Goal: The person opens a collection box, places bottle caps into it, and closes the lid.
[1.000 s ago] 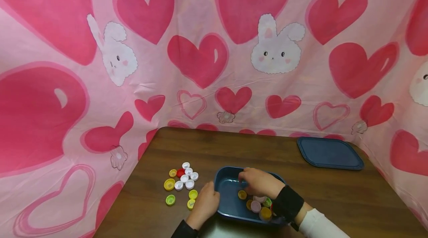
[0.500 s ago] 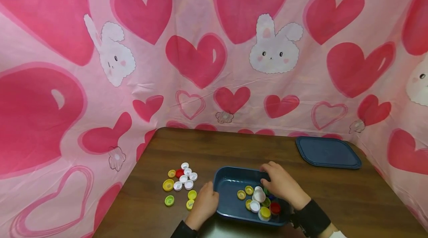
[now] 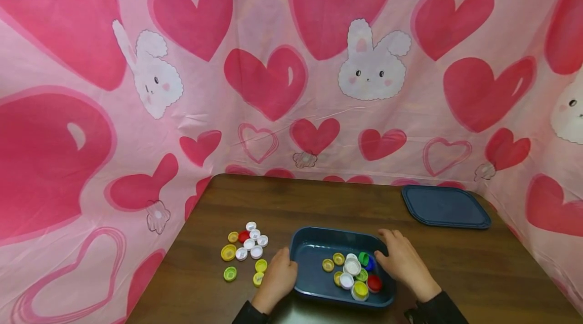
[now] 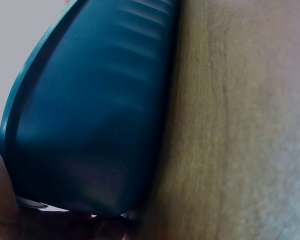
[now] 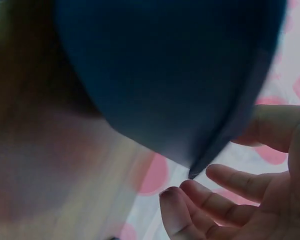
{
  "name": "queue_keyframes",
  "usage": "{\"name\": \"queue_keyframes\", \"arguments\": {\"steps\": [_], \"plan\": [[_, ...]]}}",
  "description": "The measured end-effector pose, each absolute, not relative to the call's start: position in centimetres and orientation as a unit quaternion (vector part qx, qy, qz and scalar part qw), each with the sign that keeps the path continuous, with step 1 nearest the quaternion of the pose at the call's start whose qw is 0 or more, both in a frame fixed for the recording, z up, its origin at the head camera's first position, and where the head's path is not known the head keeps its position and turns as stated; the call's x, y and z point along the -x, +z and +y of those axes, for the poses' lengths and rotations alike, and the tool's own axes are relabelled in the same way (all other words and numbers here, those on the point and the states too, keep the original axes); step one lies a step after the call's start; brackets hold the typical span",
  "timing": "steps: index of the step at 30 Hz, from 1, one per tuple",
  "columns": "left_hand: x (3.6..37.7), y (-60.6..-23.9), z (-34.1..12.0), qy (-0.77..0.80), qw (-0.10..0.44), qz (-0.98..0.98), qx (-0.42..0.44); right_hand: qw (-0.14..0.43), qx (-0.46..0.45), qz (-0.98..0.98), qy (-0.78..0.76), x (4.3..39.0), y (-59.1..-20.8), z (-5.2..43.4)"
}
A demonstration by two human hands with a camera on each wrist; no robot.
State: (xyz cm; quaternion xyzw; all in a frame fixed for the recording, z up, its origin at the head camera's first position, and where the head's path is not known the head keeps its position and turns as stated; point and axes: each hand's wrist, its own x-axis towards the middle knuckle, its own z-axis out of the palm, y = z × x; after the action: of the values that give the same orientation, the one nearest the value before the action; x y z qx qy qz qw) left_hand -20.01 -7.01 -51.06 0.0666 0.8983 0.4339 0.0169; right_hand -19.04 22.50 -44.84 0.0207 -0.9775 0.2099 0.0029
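A dark blue plastic tub (image 3: 309, 268) stands on the table with several bottle caps toward its right half: white caps (image 3: 352, 266), a red cap (image 3: 374, 283), yellow, green and blue ones. My left hand (image 3: 278, 277) grips the tub's left rim; the left wrist view shows the tub's outer wall beside the wood. My right hand (image 3: 407, 267) is at the right end, its thumb reaching over the rim. In the right wrist view, the loosely bent fingers (image 5: 225, 182) lie outside the tub, apart from its wall, holding no cap.
Left of the tub lie loose caps: several white caps (image 3: 256, 251), a red cap (image 3: 243, 236), yellow caps (image 3: 228, 252) and a green cap (image 3: 230, 274). A flat blue lid (image 3: 446, 206) lies at the back right of the wooden table (image 3: 273, 202). A pink heart-patterned cloth hangs behind.
My right hand has moved from over the caps inside the tub, along the back rim, to its right end, uncovering the caps. The left hand stays on the left rim.
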Motion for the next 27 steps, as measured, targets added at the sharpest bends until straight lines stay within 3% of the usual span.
{"name": "queue_keyframes", "arguments": {"steps": [9, 27], "plan": [[20.0, -51.1, -7.1, 0.425, 0.02, 0.903, -0.055, -0.072, 0.017, -0.973, 0.219, 19.4, -46.6, 22.5], [20.2, -51.1, -6.8, 0.426, 0.027, 0.903, -0.05, -0.103, 0.033, -0.963, 0.247, 19.0, -48.1, 23.2]]}}
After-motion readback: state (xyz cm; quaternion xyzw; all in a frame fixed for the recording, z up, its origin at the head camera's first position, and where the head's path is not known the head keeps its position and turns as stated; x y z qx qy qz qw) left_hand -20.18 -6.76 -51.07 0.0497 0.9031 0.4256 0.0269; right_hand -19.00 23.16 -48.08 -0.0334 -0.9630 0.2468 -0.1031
